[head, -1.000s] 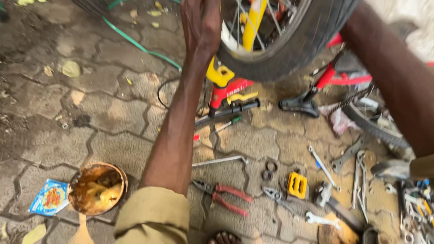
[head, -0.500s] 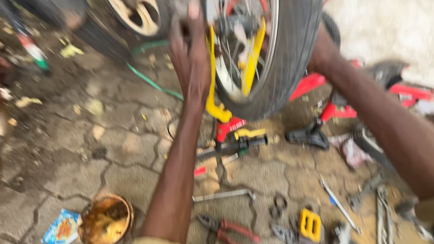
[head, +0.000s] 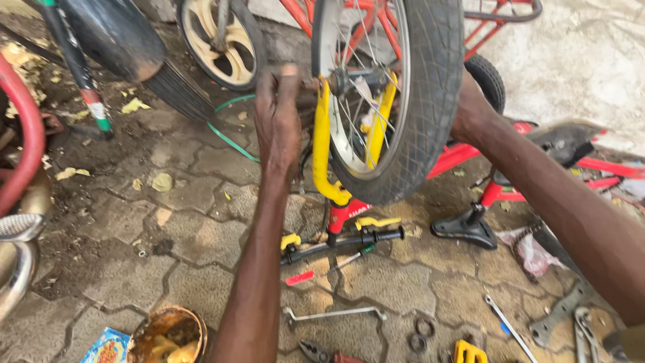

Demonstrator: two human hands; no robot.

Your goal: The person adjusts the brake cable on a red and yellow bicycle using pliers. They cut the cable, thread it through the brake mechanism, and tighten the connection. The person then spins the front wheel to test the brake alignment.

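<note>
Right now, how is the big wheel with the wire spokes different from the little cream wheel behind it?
The spoked wheel is larger, with thin metal spokes and a yellow fork around it; the cream wheel is smaller, with thick solid spokes. The left hand is at the spoked wheel's hub and the right hand behind its tyre; nobody touches the cream wheel. Both have black tyres.

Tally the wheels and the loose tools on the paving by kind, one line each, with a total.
Spoked wheel with black tyre, between the left hand and right hand: 1
Cream wheel: 1
Small black wheel: 1
Spanners: 2
Pliers: 1
Screwdriver: 1
Total: 7
</note>
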